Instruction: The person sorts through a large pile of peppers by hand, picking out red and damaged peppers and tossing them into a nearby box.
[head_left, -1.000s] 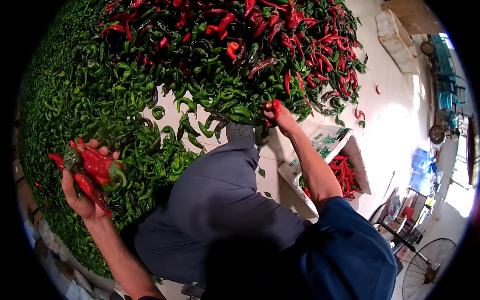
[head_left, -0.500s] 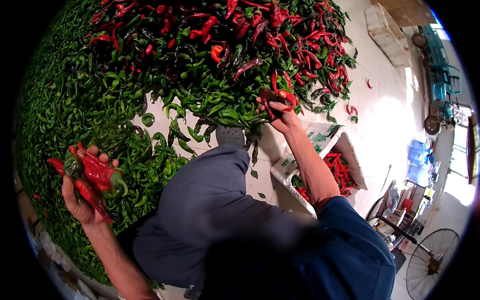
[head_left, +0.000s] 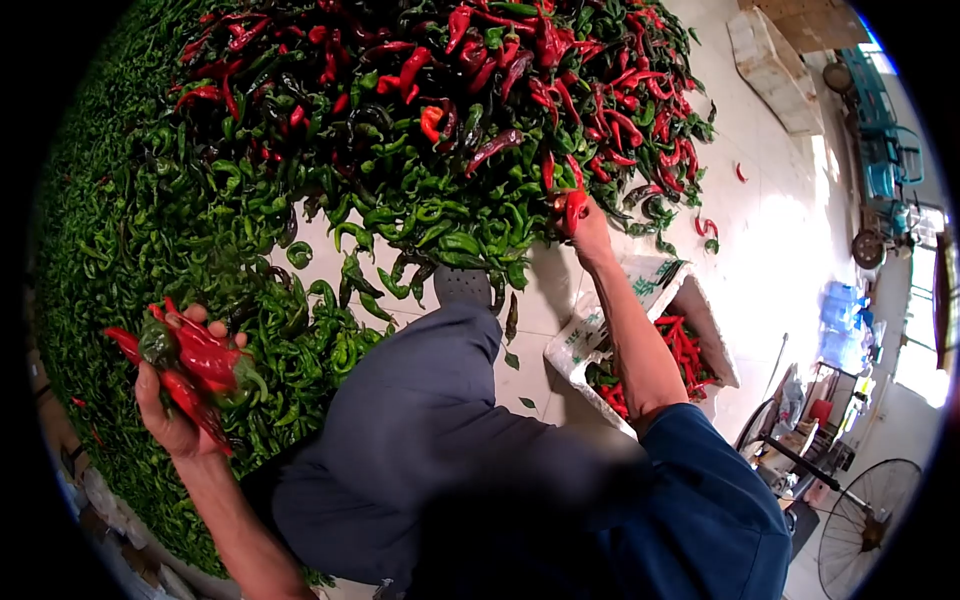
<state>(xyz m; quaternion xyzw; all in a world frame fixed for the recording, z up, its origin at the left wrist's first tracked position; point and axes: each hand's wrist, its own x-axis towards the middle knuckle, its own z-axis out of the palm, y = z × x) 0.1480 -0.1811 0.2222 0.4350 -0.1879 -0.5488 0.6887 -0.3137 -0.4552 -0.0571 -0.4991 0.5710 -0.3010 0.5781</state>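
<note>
At the left, several red chili peppers [head_left: 207, 358], some with green parts, lie in my left hand [head_left: 168, 425], its fingers curled around them. My left hand is above the green peppers [head_left: 290, 330]. My right hand [head_left: 592, 238] is at the near edge of the big heap and grips a red chili pepper [head_left: 574, 210]; part of that pepper is hidden by the fingers. Beyond it, red peppers [head_left: 555, 40] lie thickly over green ones.
A white foam box [head_left: 715, 320] with red peppers stands beneath my right forearm. My shoe [head_left: 462, 287] rests on the pale floor among stray peppers. At the right are a spoked wheel [head_left: 868, 530], blue containers [head_left: 843, 325], a teal cart [head_left: 880, 130] and another foam box [head_left: 775, 70].
My right hand has shifted a little to the right and turned. The dark red pepper it held beside the bright one no longer shows in it. My left hand keeps its peppers.
</note>
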